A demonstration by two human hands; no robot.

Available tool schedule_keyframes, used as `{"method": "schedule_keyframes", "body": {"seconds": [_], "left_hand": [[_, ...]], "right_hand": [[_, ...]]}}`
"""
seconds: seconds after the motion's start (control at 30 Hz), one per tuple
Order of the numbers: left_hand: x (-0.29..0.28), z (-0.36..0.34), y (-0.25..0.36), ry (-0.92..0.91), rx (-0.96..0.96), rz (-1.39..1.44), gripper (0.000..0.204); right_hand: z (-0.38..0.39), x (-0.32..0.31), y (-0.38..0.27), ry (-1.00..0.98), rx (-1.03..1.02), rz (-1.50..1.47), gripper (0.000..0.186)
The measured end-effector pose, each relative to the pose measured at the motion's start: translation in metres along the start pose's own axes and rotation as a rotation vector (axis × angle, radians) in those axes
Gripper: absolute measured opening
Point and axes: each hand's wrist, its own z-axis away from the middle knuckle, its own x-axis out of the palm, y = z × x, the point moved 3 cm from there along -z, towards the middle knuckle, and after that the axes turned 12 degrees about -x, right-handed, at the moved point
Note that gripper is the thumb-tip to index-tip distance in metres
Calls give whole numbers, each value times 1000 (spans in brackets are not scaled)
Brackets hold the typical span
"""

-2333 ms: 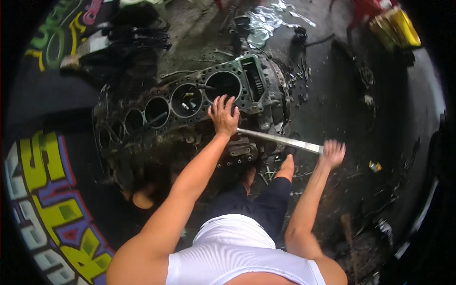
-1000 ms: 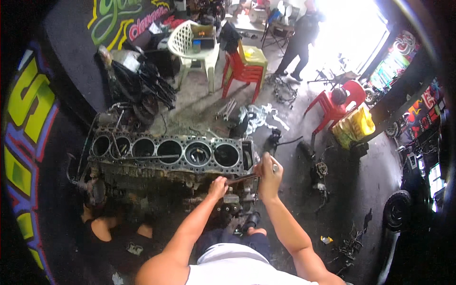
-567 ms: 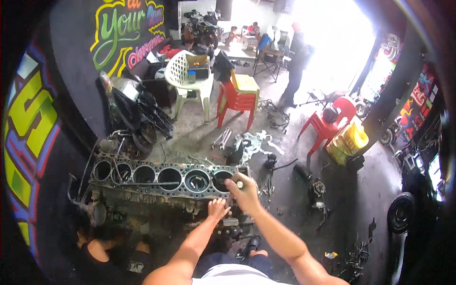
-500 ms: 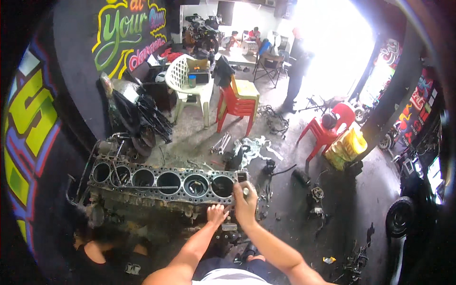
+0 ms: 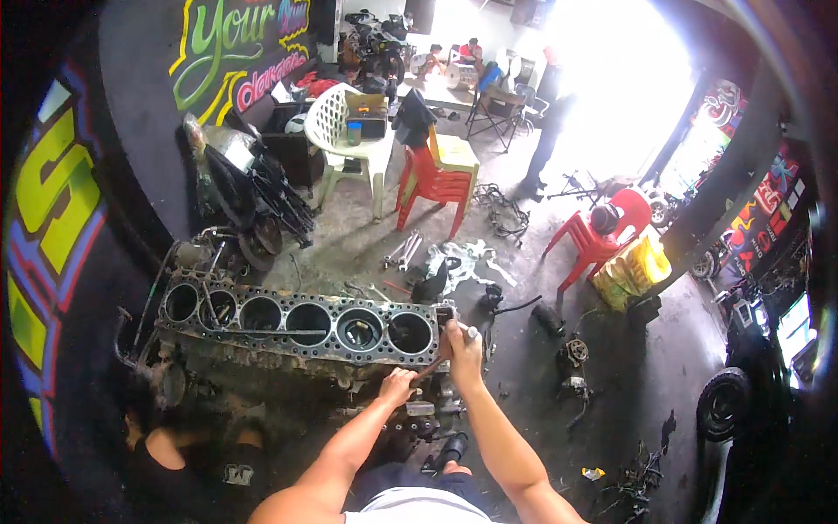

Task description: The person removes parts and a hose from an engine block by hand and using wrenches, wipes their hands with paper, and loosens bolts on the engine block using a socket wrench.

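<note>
A long engine block (image 5: 288, 347) with a row of open cylinder bores lies across the floor before me. By its right end, my right hand (image 5: 463, 351) is closed around a metal tool with a silver, rounded end (image 5: 471, 333); the rest of that tool is hidden in my fist. A rust-brown bar (image 5: 429, 370) runs slantwise between my two hands, along the block's near right corner. My left hand (image 5: 398, 387) is closed on the bar's lower end, just off the block's near side. Whether the bar and the silver-ended tool are one piece, I cannot tell.
A thin rod (image 5: 271, 332) lies across the block's top. Another person's shoulder (image 5: 166, 447) is low at the left. Wrenches (image 5: 402, 251), a white rag (image 5: 467, 266) and loose parts (image 5: 574, 354) lie on the floor. Beyond are stacked red chairs (image 5: 432, 194) and a red chair (image 5: 602, 231).
My right hand has shifted slightly right and turned, so the tool's silver end points outward. More of the brown bar shows between my hands. My left fingers look more closed. The view has shifted slightly.
</note>
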Motion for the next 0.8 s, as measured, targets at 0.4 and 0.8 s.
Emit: {"method": "schedule_keyframes", "body": {"seconds": [0.4, 0.8], "left_hand": [[21, -8, -1, 9, -163, -162, 15], [36, 10, 23, 120, -492, -361, 21]], "right_hand": [[-54, -14, -81, -145, -123, -318, 48], [-79, -32, 71, -433, -379, 61, 32]]}}
